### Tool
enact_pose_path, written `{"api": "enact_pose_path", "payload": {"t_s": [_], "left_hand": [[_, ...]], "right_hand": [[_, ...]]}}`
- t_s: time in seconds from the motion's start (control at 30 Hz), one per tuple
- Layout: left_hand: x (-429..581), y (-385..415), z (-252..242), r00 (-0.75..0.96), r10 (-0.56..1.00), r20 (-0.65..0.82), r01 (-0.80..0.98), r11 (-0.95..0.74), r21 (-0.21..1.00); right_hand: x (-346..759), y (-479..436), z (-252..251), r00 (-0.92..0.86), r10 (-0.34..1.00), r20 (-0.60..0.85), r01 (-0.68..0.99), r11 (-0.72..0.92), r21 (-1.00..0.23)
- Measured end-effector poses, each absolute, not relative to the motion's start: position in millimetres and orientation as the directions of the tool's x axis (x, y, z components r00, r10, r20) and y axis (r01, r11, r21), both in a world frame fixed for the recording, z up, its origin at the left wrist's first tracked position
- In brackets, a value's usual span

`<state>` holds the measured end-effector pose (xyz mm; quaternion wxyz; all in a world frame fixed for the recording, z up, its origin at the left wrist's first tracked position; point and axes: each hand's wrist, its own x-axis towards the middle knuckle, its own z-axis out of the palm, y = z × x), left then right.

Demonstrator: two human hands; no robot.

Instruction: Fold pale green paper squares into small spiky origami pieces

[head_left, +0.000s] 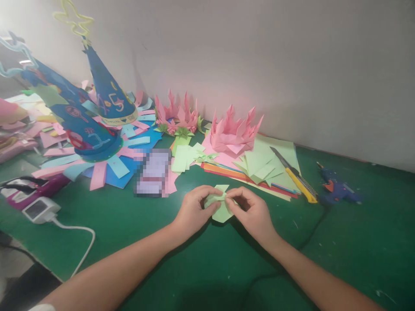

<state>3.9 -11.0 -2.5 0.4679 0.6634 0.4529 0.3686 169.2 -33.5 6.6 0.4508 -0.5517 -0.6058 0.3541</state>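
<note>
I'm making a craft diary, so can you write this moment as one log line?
left hand: pinching light green paper | right hand: pinching same piece | around: pink paper crowns, yellow cutter, glue gun

two blue cone hats (108,93) stand at the left, beyond a white charger (41,210) and its cable (94,238).

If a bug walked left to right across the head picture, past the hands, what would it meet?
White plug → left hand → pale green paper → right hand → yellow cutter → blue glue gun.
</note>
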Motion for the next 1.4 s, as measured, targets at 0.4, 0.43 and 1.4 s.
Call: {"api": "enact_pose_path", "payload": {"t_s": [0.4, 0.43, 1.4], "left_hand": [[4.8, -13.2, -2.3, 0.304, 0.952, 0.028, 0.280, -0.117, 0.953], [4.9, -13.3, -1.8, 0.308, 0.951, 0.036, 0.276, -0.126, 0.953], [5.8, -12.1, -2.5, 0.327, 0.942, 0.071, 0.269, -0.165, 0.949]], "right_hand": [[167.7, -32.5, 5.9, 0.016, 0.995, 0.099, 0.314, 0.089, -0.945], [167.6, -32.6, 5.8, 0.016, 0.994, 0.108, 0.308, 0.097, -0.947], [167.3, -32.8, 4.4, 0.042, 0.998, 0.050, 0.274, 0.036, -0.961]]}}
